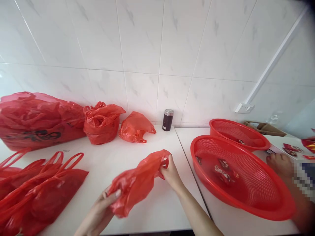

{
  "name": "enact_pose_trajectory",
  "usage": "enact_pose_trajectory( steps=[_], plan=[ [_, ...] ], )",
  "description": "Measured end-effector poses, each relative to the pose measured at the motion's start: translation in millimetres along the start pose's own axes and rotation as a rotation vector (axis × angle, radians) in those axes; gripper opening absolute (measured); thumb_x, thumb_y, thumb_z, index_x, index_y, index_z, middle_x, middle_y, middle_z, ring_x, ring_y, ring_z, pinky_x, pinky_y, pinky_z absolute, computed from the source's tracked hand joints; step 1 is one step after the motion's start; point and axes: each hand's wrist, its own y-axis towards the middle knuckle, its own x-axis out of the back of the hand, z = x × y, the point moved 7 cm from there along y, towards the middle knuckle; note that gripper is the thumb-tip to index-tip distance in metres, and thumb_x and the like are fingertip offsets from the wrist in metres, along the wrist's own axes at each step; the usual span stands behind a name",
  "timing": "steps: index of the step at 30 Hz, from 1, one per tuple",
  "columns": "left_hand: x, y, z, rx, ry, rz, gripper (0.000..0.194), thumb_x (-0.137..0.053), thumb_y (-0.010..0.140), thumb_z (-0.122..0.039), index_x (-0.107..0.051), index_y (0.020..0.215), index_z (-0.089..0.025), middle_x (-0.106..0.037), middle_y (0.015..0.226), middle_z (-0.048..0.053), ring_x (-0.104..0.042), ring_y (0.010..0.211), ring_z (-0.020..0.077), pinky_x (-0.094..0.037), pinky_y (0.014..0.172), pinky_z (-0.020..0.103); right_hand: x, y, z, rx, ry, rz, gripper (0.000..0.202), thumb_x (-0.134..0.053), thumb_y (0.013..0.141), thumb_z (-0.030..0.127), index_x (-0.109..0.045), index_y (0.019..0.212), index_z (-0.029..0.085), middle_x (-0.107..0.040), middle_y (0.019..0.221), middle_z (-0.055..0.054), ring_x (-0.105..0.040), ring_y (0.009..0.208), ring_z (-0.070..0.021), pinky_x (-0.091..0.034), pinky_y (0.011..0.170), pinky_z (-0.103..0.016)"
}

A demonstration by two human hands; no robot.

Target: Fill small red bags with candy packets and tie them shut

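The left hand point(104, 205) pinches the near left end of a red plastic bag point(140, 182) and the right hand point(171, 175) grips its far right end, above the white table point(98, 173). Black print on the far-left red sack point(36, 124), the dark flask point(167, 120)'s pale label point(165, 127) and packets point(224, 172) in the right near basket point(261, 183) cannot be read.

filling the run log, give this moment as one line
left hand: grips red bag; right hand: grips same bag, other end; bag: over white table; right: nearer red basket, small packets inside; back: dark flask
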Motion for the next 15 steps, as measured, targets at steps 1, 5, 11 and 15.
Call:
enact_pose_trajectory(
  steps=[1, 5, 11, 15],
  plan=[
    [7.0, 2, -7, -0.028, -0.066, -0.07, 0.011, -0.07, 0.072, -0.01, -0.072, 0.08, -0.016, -0.074, 0.078, 0.006, -0.069, 0.069, 0.0184, -0.056, 0.066, 0.026, 2, -2, 0, 0.024, -0.035, 0.026, 0.048, -0.051, 0.077, 0.014, -0.046, 0.124, 0.025, -0.063, 0.091, 0.0, -0.062, 0.079, -0.016, -0.051, 0.07, -0.028],
    [34.0, 6, -34, -0.102, -0.301, -0.297, 0.033, -0.047, 0.081, -0.001, -0.071, 0.093, -0.019, -0.076, 0.088, 0.005, -0.071, 0.071, 0.0164, -0.058, 0.066, 0.026, 25, -15, -3, 0.139, -0.28, 0.149, 0.07, -0.036, 0.065, -0.005, -0.061, 0.12, 0.029, -0.059, 0.101, -0.001, -0.059, 0.096, -0.0134, -0.044, 0.092, -0.029],
    [38.9, 8, -21, -0.086, -0.268, -0.38, 0.021, -0.052, 0.079, -0.006, -0.068, 0.085, -0.019, -0.075, 0.076, 0.002, -0.069, 0.062, 0.0135, -0.056, 0.059, 0.021, 49, -49, 34, 0.187, -0.478, 0.16, 0.049, -0.044, 0.079, 0.005, -0.065, 0.117, 0.029, -0.049, 0.126, -0.006, -0.052, 0.117, -0.019, -0.043, 0.098, -0.033],
    [14.4, 9, 2, -0.045, -0.05, -0.271, 0.019, -0.075, 0.067, -0.016, -0.068, 0.085, -0.019, -0.074, 0.077, 0.002, -0.068, 0.062, 0.0156, -0.055, 0.057, 0.023, 31, -68, 91, 0.405, -0.499, 0.038, 0.032, -0.043, 0.09, 0.017, -0.063, 0.113, 0.027, -0.057, 0.118, -0.007, -0.057, 0.107, -0.0186, -0.046, 0.092, -0.033]
  ],
)
